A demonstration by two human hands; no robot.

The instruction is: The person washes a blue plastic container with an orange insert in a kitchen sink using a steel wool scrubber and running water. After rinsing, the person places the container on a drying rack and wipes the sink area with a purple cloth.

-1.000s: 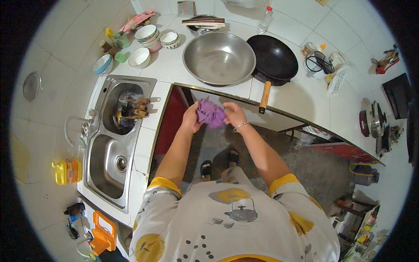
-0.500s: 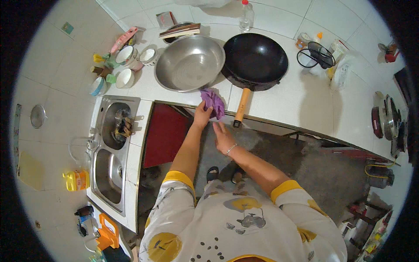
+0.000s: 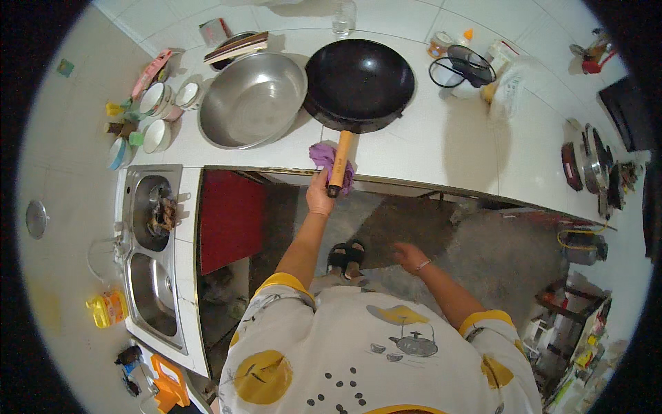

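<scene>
My left hand (image 3: 319, 196) grips a crumpled purple cloth (image 3: 321, 154) at the counter's front edge. The cloth lies under and beside the wooden handle (image 3: 341, 159) of a black wok (image 3: 360, 81), and the handle hides part of it. Whether my fingers also touch the handle cannot be seen. Well away from the counter, my right hand (image 3: 412, 258) hangs over the floor with its fingers loosely stretched and nothing in them. Left of the wok stands a wide steel basin (image 3: 241, 103).
A double steel sink (image 3: 178, 276) is at the left, with bowls (image 3: 157, 136) beyond it. A yellow jug (image 3: 107, 310) stands by the sink. A glass lid (image 3: 476, 65) and a plastic bag (image 3: 507, 96) are at the back right. Pans (image 3: 593, 162) stand at far right.
My view and body have shifted right. My left hand and the cloth have moved under the wok's handle. My right hand has drawn back from the cloth, down and to the right.
</scene>
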